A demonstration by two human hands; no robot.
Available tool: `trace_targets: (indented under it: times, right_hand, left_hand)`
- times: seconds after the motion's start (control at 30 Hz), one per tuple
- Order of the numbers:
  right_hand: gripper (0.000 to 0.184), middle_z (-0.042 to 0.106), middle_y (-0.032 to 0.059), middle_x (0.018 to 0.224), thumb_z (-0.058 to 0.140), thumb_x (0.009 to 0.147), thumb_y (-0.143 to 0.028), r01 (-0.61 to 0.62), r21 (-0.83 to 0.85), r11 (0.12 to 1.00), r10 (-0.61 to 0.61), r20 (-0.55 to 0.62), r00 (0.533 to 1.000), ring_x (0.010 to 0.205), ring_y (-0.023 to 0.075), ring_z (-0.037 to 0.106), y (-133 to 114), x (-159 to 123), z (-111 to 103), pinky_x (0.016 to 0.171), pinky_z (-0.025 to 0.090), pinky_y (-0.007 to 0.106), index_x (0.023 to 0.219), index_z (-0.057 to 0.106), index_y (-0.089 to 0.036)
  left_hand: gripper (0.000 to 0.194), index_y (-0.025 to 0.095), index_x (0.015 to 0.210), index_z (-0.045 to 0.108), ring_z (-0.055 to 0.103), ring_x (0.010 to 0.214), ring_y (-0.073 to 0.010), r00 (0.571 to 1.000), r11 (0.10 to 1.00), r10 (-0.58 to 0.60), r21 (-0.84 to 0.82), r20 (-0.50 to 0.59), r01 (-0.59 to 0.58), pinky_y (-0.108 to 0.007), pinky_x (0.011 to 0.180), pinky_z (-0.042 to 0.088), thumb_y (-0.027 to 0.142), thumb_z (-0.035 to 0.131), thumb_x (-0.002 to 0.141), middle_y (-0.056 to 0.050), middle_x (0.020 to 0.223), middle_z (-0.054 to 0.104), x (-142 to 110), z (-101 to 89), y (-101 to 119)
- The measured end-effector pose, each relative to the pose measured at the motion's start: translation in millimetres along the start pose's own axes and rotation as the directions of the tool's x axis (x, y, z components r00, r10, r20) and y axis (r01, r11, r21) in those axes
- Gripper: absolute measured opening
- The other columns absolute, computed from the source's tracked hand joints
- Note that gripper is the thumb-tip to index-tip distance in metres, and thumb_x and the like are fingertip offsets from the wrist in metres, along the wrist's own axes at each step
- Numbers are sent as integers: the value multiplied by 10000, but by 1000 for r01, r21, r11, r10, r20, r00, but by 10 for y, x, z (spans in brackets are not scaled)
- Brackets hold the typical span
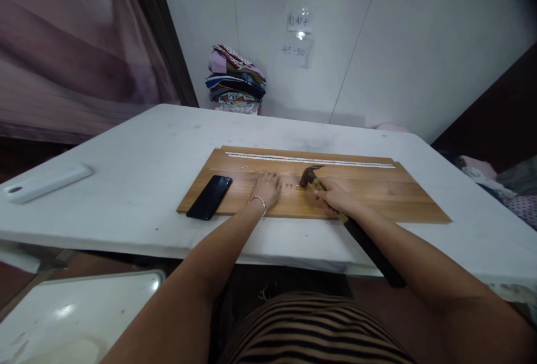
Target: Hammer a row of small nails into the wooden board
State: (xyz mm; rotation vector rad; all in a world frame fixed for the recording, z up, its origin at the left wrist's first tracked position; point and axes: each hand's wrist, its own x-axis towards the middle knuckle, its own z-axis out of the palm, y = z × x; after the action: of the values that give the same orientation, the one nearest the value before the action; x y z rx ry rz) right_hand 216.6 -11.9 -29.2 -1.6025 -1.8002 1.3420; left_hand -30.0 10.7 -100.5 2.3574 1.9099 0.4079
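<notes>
My right hand [335,196] grips a claw hammer [373,249] high on its handle, close to the rusty head. The head hovers at or just over a wooden board [377,196], and the black grip slants back over the table edge. Beside the hammer head, a short row of small nails [288,186] stands in the board. My left hand [267,188], wearing a bracelet, lies on the board to their left with fingers stretched forward. A few loose nails [254,175] lie by its fingertips. Whether a nail is under those fingers is hidden.
A black phone [210,197] lies across the board's left edge. Two white measuring strips [310,160] run along its far side. The board rests on a white-covered table [138,185] with a white handle-like object [48,182] at left. Folded clothes [237,81] are stacked by the wall.
</notes>
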Motion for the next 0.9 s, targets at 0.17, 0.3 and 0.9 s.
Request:
trace_targets:
  times: [0.17,0.3,0.9]
  right_hand:
    - [101,492,-78,541,637,927,-172,3,17,1000,-3,-19,1000,376,92,424,-12,6,-7,364,318,204,889,564,-231]
    - [122,525,-67,572,642,918,-156,13,-5,1000,-13,-18,1000,381,87,444,-37,17,-10,364,313,204,866,557,-225]
    - [111,527,-68,583,646,932,-149,-3,-30,1000,2,-18,1000,397,82,447,-36,49,-10,377,340,195,890,574,-222]
  left_hand:
    - [317,176,1135,741,617,1276,-293,1000,1000,-10,-9,3,10,-444,1142,454,248,439,1069,-157,1312,729,2,3,-14]
    - [301,184,1130,741,614,1281,-288,1000,1000,-4,-20,0,4,-434,1142,455,243,454,1061,-149,1308,731,8,8,-27]
    - [313,180,1108,743,626,1262,-285,1000,1000,-4,7,-6,4,-427,1137,459,244,438,1074,-146,1277,740,7,5,-15]
